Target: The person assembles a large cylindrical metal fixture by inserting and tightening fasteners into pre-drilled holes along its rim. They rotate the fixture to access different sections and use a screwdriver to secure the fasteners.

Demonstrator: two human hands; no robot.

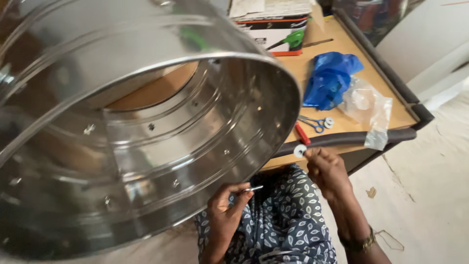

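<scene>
A large shiny steel drum (146,132) lies tilted on its side across the wooden table (342,54), its open end facing me, with small holes along its ribbed inner wall. My left hand (225,210) sits just under the drum's lower rim and pinches a small metal bolt (253,188). My right hand (328,170) is at the table's padded front edge and pinches a white round washer (300,150). A dark leaf-patterned garment (283,220) lies below both hands.
On the table lie blue-handled scissors (315,122), a red-handled tool (302,133), a crumpled blue plastic bag (331,78), a clear plastic bag (369,105) and a cardboard box (273,27) with a green-handled tool (292,39). Pale floor (430,195) lies to the right.
</scene>
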